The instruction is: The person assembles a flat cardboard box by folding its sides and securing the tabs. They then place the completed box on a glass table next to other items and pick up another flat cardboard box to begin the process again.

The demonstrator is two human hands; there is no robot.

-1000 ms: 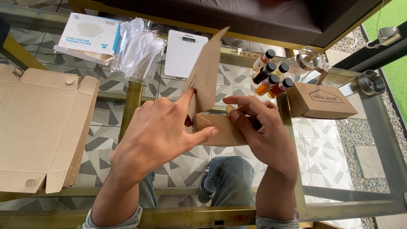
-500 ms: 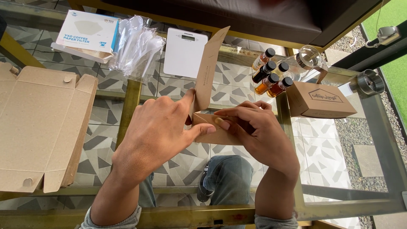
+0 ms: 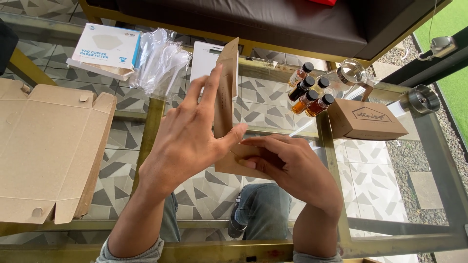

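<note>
Two hands meet over a small brown cardboard box (image 3: 229,141) at the middle of the glass bench (image 3: 273,112). Your left hand (image 3: 187,139) is spread wide, fingers straight, its palm side against the box's upright flap, thumb reaching toward the base. Your right hand (image 3: 287,168) is curled, fingers folded onto the low part of the box, pressing the matte card flat; it seems to pinch a fold, though the fingertips are hidden. To your left lies a large flattened cardboard carton (image 3: 48,151), plain and dull. Behind it sit a white-and-blue packet (image 3: 105,48) and a crinkled clear plastic bag (image 3: 161,61). To your right stand four small amber bottles (image 3: 308,92) with black caps, just beside a closed brown box (image 3: 365,119).
</note>
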